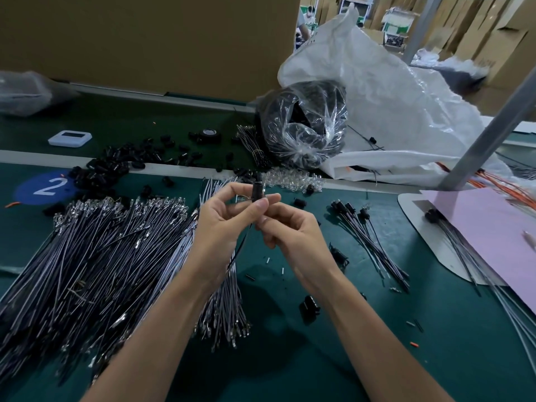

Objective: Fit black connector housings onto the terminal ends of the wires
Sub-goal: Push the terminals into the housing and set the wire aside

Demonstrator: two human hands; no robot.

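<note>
**A:** What's in your fingers right now?

**B:** A black housing (257, 187), upright, its lower end pinched at my fingertips. My left hand (220, 221) has it between the thumb and the curled fingers. My right hand (293, 230) is closed too, index tip against the housing's other side and the rest curled at the wire (240, 252) just beneath. That wire hangs down between my palms toward the green mat (377, 329).

**A:** Is the terminal seated?

**B:** I can't tell, because my thumb covers the joint. I'd judge I'm mid-insertion, feeding the terminal up into the housing.

**A:** And next?

**B:** A straight push along the wire while the left holds the housing steady, probably until it locks. Then it likely goes with the finished wires (365, 236), lying well off to the right of my right fingers.

**A:** And your stock?

**B:** The pile of bare wires (101, 250) fans out just beside my left wrist. Loose housings (116, 163) are scattered beyond my left fingers, farther up the mat.
</note>
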